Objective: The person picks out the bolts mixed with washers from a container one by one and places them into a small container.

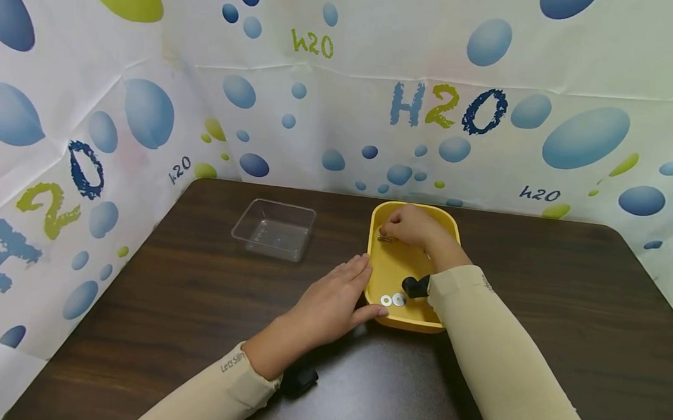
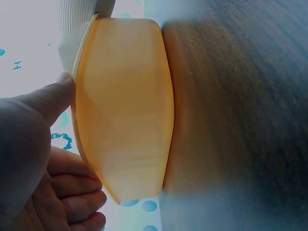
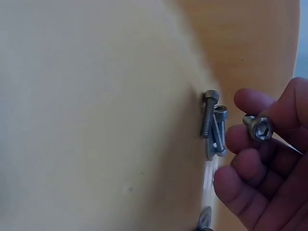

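Observation:
A yellow plastic tray [image 1: 399, 267] stands on the table. My left hand [image 1: 334, 299] rests against its near left corner, fingers fairly straight along the side and thumb on the near rim. Inside the tray's far end, my right hand [image 1: 418, 230] pinches a socket head bolt [image 3: 261, 128], its hex socket facing the right wrist camera. Beside those fingertips a small heap of bolts [image 3: 210, 108] lies against the tray wall. Two round washers [image 1: 393, 300] lie near the tray's front; part of the tray is hidden under my right forearm.
A clear plastic box [image 1: 277, 252] stands on the dark wooden table [image 1: 183, 303], left of the tray. Behind the table hangs a white sheet [image 1: 356, 52] with coloured spots. Black wrist cameras [image 1: 415, 286] project from both sleeves, the right one over the tray.

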A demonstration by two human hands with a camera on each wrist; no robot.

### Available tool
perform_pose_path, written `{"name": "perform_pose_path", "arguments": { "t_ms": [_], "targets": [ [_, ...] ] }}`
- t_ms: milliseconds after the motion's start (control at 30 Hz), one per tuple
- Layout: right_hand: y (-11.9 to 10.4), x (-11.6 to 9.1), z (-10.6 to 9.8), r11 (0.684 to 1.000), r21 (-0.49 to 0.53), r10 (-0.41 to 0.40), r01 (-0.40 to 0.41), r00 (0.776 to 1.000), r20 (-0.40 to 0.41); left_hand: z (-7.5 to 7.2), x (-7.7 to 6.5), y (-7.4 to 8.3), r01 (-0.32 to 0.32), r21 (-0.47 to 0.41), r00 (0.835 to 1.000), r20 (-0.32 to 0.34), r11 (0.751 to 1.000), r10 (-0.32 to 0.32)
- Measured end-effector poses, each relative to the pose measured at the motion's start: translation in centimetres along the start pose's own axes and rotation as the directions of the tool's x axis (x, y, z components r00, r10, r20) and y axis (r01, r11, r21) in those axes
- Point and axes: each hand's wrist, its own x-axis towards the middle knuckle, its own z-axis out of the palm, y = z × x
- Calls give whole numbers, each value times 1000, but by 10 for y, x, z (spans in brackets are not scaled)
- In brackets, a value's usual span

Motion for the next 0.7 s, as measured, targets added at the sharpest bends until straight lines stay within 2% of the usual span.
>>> {"name": "perform_pose_path", "arguments": {
  "t_ms": [133,267,400,533,700],
  "targets": [
    [-3,-1,-3,1000,12,-7,7,1000,27,-1,0,-1,-1,14,1000,12,1000,1],
    [-7,-4,-8,999,-37,-16,17,999,37,-4,-1,-2,5,10,1000,25,1000,-5],
    [-15,-8,-15,996,-85,-4,6,1000,13,-9,-3,-6,25,-19,999,34,1000,-24],
    [-20,-11,-20,995,-102,-2,2,1000,-2,-15,-7,-14,51,-52,999,-5,997,-51],
    [-22,-12,-24,995,-95,-39,41,999,24,-22,-11,-35,95,-53,991,-93,994,-100]
  ]
}}
